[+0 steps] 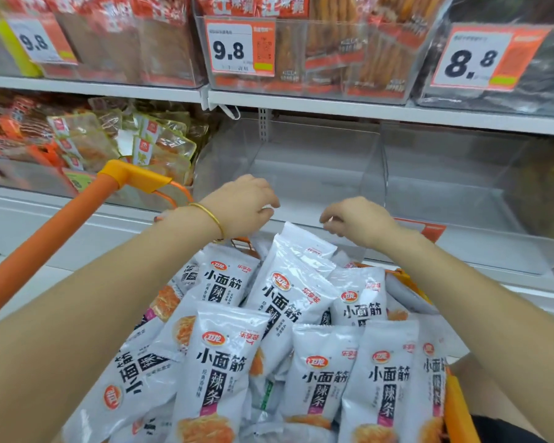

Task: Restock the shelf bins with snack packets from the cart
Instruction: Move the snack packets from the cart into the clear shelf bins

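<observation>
Snack packets (224, 362) are heaped high in the cart (461, 407), and one tall packet (295, 276) stands propped at the far end, right under both hands. The left hand (240, 206) hovers, fingers loosely curled, holding nothing. The right hand (362, 223) curls its fingers (328, 220) at that packet's top corner, can't tell if they pinch it. The risk: the heap looks loose and slick, so tugging one out could send its neighbours sliding over the rim. Just beyond, the clear shelf bins (317, 161) wait; their front wall and the upper shelf edge (365, 108) narrow the way in, and the orange cart handle (131, 174) juts up at left

centre 9.8 price tag (240, 47), 8.8 price tag (480, 57), white shelf edge (365, 109)
</observation>
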Available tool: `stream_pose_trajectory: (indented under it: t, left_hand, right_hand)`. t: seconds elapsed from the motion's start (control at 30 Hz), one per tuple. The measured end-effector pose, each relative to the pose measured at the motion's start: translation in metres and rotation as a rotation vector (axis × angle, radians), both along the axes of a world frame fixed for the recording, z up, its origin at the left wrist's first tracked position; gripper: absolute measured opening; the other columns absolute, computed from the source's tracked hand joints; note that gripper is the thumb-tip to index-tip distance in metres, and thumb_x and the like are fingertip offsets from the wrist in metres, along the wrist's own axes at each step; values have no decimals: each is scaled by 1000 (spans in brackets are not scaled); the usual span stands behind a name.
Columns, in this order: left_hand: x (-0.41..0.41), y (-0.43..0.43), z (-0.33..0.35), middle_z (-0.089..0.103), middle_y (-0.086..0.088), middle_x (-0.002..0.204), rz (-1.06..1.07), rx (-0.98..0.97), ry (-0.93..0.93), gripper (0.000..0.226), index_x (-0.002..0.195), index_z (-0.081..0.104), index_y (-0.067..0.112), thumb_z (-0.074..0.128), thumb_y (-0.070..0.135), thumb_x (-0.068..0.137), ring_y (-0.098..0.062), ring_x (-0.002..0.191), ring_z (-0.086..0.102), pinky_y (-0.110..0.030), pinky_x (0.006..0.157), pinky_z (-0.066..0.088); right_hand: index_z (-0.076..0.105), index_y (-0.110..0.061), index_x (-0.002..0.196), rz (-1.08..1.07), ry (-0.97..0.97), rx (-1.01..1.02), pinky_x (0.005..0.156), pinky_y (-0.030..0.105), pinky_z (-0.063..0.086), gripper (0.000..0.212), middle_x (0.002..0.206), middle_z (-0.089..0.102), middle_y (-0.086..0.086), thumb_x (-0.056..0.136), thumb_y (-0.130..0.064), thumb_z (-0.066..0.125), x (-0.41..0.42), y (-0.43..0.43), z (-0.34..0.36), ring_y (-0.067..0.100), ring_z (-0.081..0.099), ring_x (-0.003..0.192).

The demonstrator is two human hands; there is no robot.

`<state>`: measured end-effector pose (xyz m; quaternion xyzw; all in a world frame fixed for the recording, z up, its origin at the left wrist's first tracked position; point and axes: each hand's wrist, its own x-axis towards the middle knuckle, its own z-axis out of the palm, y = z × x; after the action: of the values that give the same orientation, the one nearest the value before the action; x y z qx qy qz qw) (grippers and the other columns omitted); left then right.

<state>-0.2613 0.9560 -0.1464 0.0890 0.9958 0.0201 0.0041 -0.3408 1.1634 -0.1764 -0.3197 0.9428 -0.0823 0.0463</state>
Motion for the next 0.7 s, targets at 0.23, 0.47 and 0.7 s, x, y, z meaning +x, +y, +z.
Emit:
stream_pose_trajectory:
  t: [0.23, 0.47, 0.7]
  left_hand:
    - [-53, 63, -5, 52, -1, 136, -2, 101, -268, 35, 129, 54, 17, 45, 16, 96, -20, 123, 47, -24, 99, 33]
    - [-70, 77, -17, 67, -1, 111, 45, -14, -472, 27, 113, 66, 20, 55, 13, 89, -17, 95, 62, -23, 85, 44]
    - [-72, 81, -21, 71, -2, 98, 79, 49, -456, 23, 102, 67, 17, 54, 7, 87, -15, 88, 69, -26, 83, 52]
  right_hand:
    - [57, -9, 109, -514, 236, -44, 74, 36, 40, 23, 104, 64, 16, 88, -8, 47, -19, 82, 2, 35, 53, 105]
    - [58, -15, 94, -390, 257, 138, 87, 35, 35, 20, 99, 66, 8, 86, 1, 48, -38, 90, -33, 31, 60, 96]
    - [57, -11, 104, -259, 350, 88, 70, 30, 29, 28, 102, 61, 11, 82, 5, 52, -14, 105, -22, 32, 57, 98]
